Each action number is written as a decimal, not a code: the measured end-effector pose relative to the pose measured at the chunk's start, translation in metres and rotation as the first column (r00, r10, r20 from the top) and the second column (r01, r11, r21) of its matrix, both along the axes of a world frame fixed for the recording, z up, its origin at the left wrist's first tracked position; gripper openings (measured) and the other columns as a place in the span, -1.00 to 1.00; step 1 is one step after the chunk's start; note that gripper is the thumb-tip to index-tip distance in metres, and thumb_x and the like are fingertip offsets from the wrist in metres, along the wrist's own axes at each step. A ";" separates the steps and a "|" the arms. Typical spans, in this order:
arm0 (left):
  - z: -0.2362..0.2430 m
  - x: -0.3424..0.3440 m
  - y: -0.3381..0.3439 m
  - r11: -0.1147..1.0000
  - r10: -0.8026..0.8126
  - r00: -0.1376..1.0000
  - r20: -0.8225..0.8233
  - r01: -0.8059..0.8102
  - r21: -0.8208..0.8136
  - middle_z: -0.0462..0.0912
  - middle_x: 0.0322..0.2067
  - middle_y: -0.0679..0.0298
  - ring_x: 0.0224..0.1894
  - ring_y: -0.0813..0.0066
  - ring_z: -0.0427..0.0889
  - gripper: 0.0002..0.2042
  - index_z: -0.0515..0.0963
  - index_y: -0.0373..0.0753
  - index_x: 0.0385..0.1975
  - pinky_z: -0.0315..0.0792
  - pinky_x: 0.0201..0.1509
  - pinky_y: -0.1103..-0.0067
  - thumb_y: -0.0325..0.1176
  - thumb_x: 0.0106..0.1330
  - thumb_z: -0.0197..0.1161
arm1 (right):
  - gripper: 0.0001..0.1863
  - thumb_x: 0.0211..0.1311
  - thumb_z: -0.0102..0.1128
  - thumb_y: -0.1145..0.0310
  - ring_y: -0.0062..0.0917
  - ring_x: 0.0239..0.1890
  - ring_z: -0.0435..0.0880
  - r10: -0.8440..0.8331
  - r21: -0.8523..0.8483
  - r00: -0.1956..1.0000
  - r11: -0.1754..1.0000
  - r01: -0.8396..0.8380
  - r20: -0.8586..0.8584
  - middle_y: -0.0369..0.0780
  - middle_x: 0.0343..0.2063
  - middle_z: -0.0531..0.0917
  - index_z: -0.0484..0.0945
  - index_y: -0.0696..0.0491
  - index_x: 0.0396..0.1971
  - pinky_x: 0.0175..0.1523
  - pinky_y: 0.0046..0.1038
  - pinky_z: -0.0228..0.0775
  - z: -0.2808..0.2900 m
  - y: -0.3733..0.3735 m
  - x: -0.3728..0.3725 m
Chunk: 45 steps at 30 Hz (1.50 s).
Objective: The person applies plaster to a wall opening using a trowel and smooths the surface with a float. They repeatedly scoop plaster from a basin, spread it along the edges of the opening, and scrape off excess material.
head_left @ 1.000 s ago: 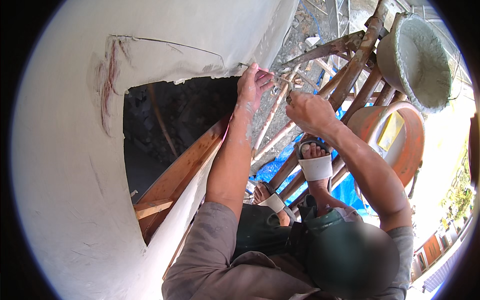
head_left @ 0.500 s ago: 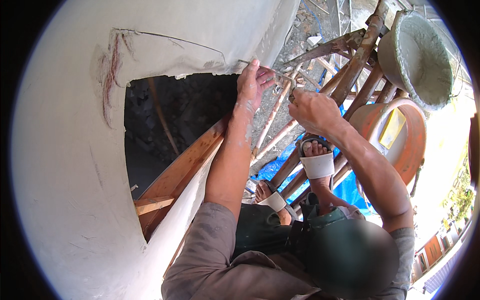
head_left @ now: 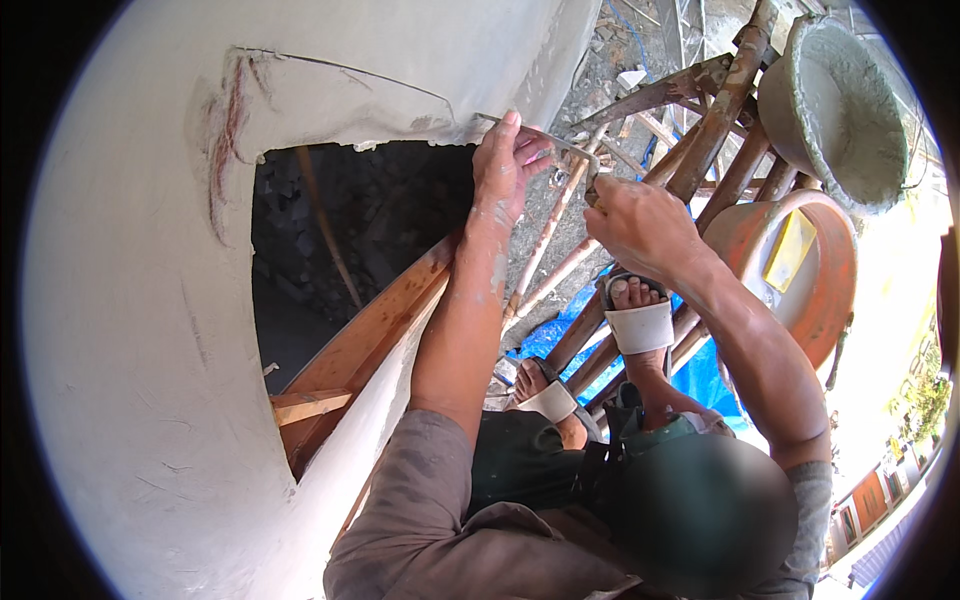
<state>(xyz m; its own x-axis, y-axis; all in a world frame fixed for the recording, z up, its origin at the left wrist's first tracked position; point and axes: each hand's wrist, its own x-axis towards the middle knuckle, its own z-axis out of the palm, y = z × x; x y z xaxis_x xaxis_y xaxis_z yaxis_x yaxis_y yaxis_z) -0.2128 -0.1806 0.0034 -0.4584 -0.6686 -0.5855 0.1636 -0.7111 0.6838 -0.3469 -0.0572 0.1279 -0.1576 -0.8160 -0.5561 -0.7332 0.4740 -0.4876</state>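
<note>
A white plastered wall (head_left: 140, 300) fills the left, with a jagged rectangular opening (head_left: 340, 200) and dark rubble behind it. My left hand (head_left: 505, 170) is beside the opening's upper right corner, thumb and loosely curled fingers on the blade of a thin metal tool (head_left: 565, 143), whose tip reaches the wall. My right hand (head_left: 640, 225) grips the same tool by its handle at the bent end. Cracks and a reddish smear (head_left: 230, 135) mark the plaster above and left of the opening.
Wooden boards (head_left: 365, 330) line the opening's lower right side. My sandalled feet (head_left: 635, 320) stand on round scaffold poles (head_left: 720, 115) above blue tarp (head_left: 700, 380). At right sit a cement-caked basin (head_left: 830, 115) and an orange bucket (head_left: 820, 300) holding a yellow item.
My right hand and the tool's handle have shifted slightly up and to the right. My left hand stays by the corner. The wall appears a little higher in the picture.
</note>
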 end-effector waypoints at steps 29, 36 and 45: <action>0.079 -0.004 0.005 0.992 0.017 0.996 0.084 -0.006 -0.129 0.54 -0.21 0.06 -0.16 0.23 0.62 -0.54 0.30 -0.31 -0.09 0.57 -0.19 0.36 -0.02 0.33 0.17 | -0.71 0.25 0.03 0.23 -0.01 -0.26 0.58 0.018 -0.141 1.000 0.990 -0.021 -0.021 0.05 -0.39 0.57 0.42 0.20 -0.33 -0.13 -0.07 0.39 0.050 0.017 0.000; 0.093 -0.001 0.006 0.986 0.001 0.997 0.075 0.012 -0.165 0.54 -0.20 0.09 -0.15 0.24 0.62 -0.53 0.32 -0.32 -0.06 0.56 -0.19 0.37 -0.01 0.34 0.17 | -0.77 0.20 0.02 0.31 -0.07 -0.35 0.65 0.020 -0.223 0.996 0.974 -0.038 -0.084 0.00 -0.45 0.62 0.44 0.20 -0.42 -0.19 -0.12 0.49 0.065 0.021 0.003; 0.090 -0.011 0.043 0.960 0.089 0.966 0.241 -0.020 -0.278 0.50 -0.27 0.09 -0.31 0.43 0.54 -0.23 0.19 -0.52 0.10 0.57 -0.23 0.47 0.06 0.20 0.34 | -0.72 0.20 0.05 0.24 -0.01 -0.30 0.65 -0.051 -0.154 0.998 0.987 0.043 -0.046 0.06 -0.45 0.62 0.43 0.21 -0.36 -0.13 -0.10 0.47 0.055 0.045 0.001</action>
